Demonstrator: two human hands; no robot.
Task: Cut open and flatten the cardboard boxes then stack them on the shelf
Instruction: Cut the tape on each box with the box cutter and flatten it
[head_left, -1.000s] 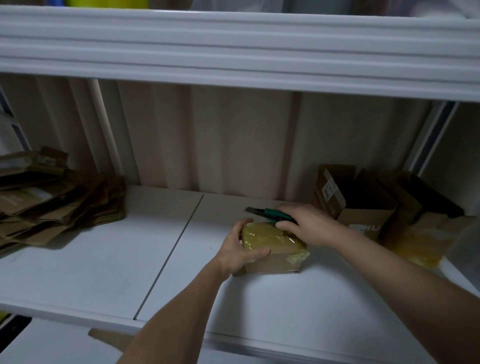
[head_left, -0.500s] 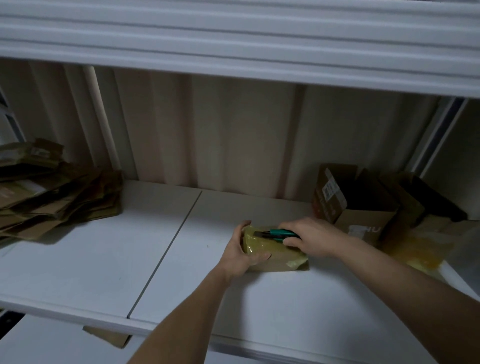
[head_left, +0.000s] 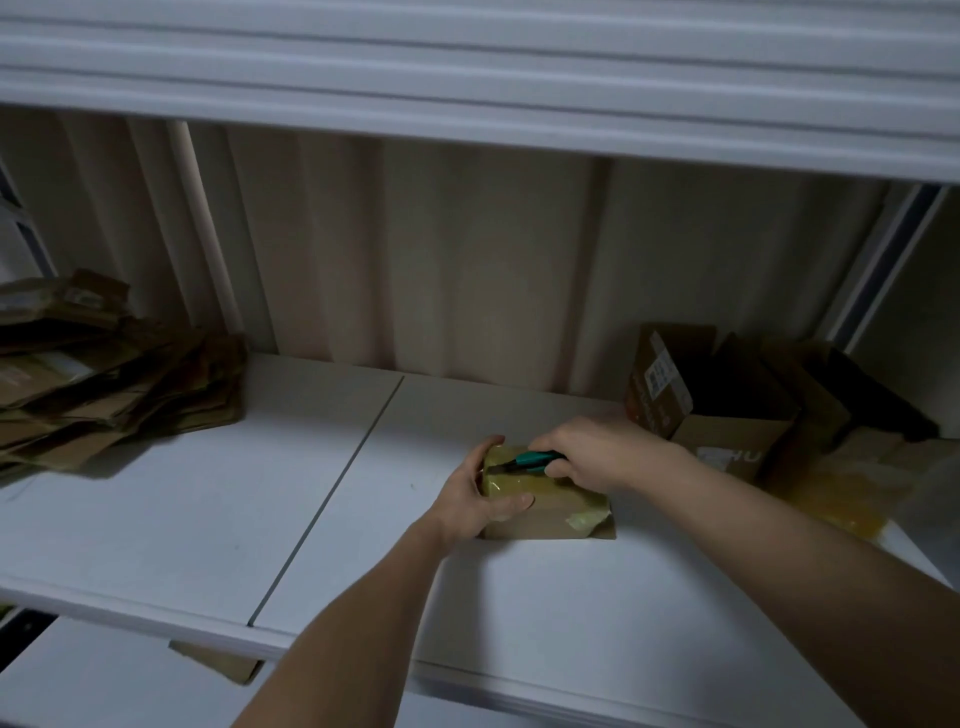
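Gripping the box (head_left: 545, 512), left hand (head_left: 470, 501); right hand (head_left: 597, 454) holds cutter (head_left: 530, 460) pointing left.

Two bare, sleeveless forearms (head_left: 358, 618)

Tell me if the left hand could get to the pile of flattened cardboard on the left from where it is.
Probably yes. The left hand grips the taped box, and only bare shelf lies between it and the flattened pile. It would have to let go of the box first.
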